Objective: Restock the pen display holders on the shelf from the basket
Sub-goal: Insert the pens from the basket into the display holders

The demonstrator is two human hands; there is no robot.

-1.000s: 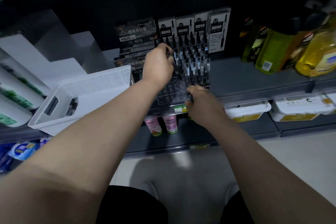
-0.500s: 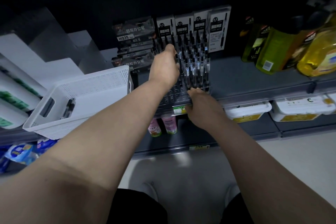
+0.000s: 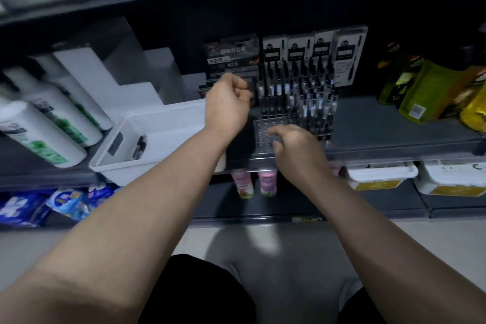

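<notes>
Two hands: right hand (image 3: pixel 292 145) touches the clear plastic pen holder's (image 3: pixel 261 127) front, fingers spread; left hand (image 3: pixel 228 104) beside it, fingers curled, around what is unclear.

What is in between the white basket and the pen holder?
The left hand, fingers curled, hangs above the dark shelf between the white basket and the pen holder. The head view shows it.
</notes>
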